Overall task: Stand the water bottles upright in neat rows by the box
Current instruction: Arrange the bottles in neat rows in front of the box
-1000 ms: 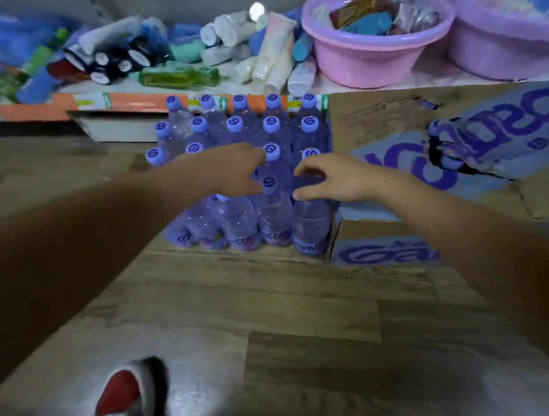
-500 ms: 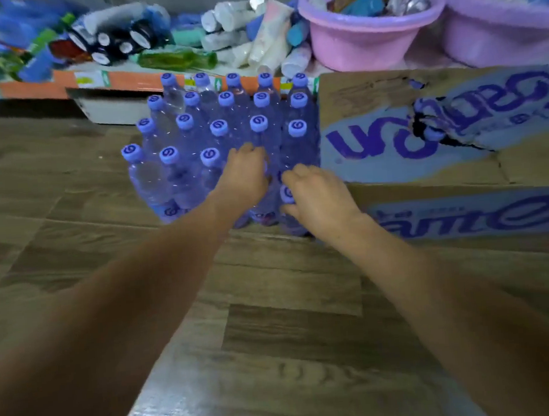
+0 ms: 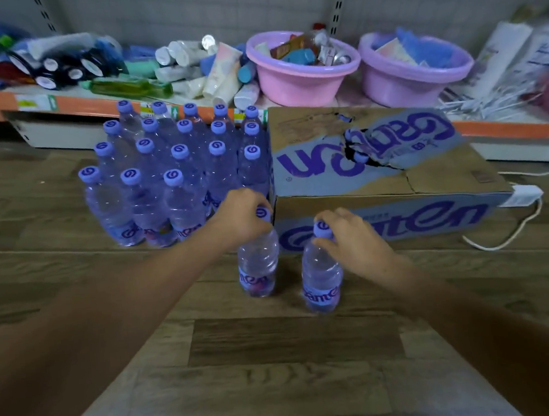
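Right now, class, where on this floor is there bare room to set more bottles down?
Bare floor lies in front of the two held bottles and left of the block of bottles. Crowded: between block and box, and the shelf.

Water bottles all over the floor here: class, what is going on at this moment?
A person grips two upright bottles by their caps: the left hand holds one bottle, the right hand another. Both stand on the wooden floor in front of the box. Left of the box, more bottles stand in neat rows.
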A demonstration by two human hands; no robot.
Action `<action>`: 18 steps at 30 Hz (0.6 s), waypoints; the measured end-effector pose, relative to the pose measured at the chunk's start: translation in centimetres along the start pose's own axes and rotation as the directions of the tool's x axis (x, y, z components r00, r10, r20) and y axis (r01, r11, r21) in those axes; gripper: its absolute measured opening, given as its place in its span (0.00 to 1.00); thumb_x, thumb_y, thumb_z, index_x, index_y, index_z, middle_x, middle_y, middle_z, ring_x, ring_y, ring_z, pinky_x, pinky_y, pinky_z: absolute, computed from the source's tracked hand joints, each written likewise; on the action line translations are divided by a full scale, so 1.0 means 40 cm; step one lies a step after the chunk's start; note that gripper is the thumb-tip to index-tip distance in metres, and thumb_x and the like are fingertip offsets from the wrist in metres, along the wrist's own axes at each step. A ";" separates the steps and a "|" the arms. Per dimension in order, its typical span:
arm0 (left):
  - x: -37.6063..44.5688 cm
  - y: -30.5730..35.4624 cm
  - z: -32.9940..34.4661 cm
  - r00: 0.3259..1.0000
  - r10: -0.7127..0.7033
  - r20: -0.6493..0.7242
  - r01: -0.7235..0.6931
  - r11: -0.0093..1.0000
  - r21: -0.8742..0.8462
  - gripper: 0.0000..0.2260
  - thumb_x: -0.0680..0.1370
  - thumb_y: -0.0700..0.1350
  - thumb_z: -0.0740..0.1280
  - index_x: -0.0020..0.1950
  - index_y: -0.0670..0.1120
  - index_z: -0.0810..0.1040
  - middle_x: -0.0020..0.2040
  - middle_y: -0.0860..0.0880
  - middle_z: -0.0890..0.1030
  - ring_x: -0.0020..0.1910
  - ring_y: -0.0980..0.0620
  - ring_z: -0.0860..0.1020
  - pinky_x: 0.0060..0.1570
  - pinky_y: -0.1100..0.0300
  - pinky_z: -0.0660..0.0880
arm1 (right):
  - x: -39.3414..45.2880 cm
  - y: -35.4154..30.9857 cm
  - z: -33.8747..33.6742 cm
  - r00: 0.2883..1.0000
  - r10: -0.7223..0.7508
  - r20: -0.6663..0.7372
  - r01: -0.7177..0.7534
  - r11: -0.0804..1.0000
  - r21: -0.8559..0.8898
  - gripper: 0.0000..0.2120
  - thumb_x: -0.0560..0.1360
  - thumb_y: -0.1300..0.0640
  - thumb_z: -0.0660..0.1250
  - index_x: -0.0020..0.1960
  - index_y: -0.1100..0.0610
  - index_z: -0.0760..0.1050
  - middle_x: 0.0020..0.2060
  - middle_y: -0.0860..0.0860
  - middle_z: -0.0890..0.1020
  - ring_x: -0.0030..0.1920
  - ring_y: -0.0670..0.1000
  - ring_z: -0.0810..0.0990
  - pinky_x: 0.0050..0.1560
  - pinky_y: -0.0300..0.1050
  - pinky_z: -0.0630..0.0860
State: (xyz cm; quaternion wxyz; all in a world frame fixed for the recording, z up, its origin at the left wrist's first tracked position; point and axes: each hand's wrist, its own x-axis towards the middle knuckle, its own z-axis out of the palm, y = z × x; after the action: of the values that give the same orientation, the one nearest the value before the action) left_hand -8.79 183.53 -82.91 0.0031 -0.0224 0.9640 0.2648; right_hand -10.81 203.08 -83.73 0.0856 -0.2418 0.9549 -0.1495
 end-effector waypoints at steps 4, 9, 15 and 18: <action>0.014 0.052 0.053 0.994 0.051 0.095 -0.049 0.998 -0.028 0.10 0.70 0.40 0.71 0.50 0.42 0.80 0.52 0.45 0.81 0.53 0.48 0.77 0.50 0.57 0.74 | 0.020 0.059 -0.040 0.999 -0.029 -0.021 0.029 0.999 -0.013 0.17 0.76 0.57 0.66 0.63 0.58 0.70 0.58 0.58 0.74 0.58 0.59 0.74 0.58 0.51 0.71; 0.040 0.102 0.104 0.987 0.152 0.055 -0.157 0.982 0.103 0.11 0.69 0.41 0.70 0.49 0.39 0.79 0.49 0.39 0.79 0.52 0.40 0.76 0.50 0.52 0.74 | 0.035 0.076 -0.046 0.994 -0.103 -0.029 0.101 0.992 -0.077 0.19 0.76 0.61 0.64 0.66 0.58 0.68 0.61 0.60 0.73 0.61 0.61 0.73 0.58 0.52 0.71; 0.078 0.091 0.119 0.991 0.132 0.011 -0.133 0.986 0.104 0.11 0.70 0.42 0.70 0.52 0.43 0.78 0.54 0.41 0.77 0.54 0.42 0.75 0.54 0.52 0.73 | 0.036 0.125 -0.027 0.989 -0.116 -0.092 0.113 0.993 -0.038 0.16 0.74 0.63 0.63 0.62 0.58 0.69 0.59 0.57 0.74 0.59 0.59 0.73 0.56 0.52 0.71; 0.068 0.093 0.121 0.992 0.122 0.028 -0.124 0.991 0.050 0.14 0.71 0.42 0.71 0.54 0.42 0.76 0.55 0.40 0.74 0.54 0.41 0.74 0.54 0.53 0.71 | 0.030 0.141 -0.015 0.992 -0.092 -0.082 0.097 0.994 0.057 0.20 0.72 0.61 0.64 0.63 0.56 0.68 0.60 0.56 0.75 0.59 0.59 0.72 0.55 0.51 0.71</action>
State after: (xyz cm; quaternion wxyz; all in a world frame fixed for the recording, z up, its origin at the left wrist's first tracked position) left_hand -11.72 189.08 -85.22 -0.0004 0.0405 0.9701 0.2395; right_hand -14.46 207.39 -85.11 0.0477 -0.2777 0.9401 -0.1920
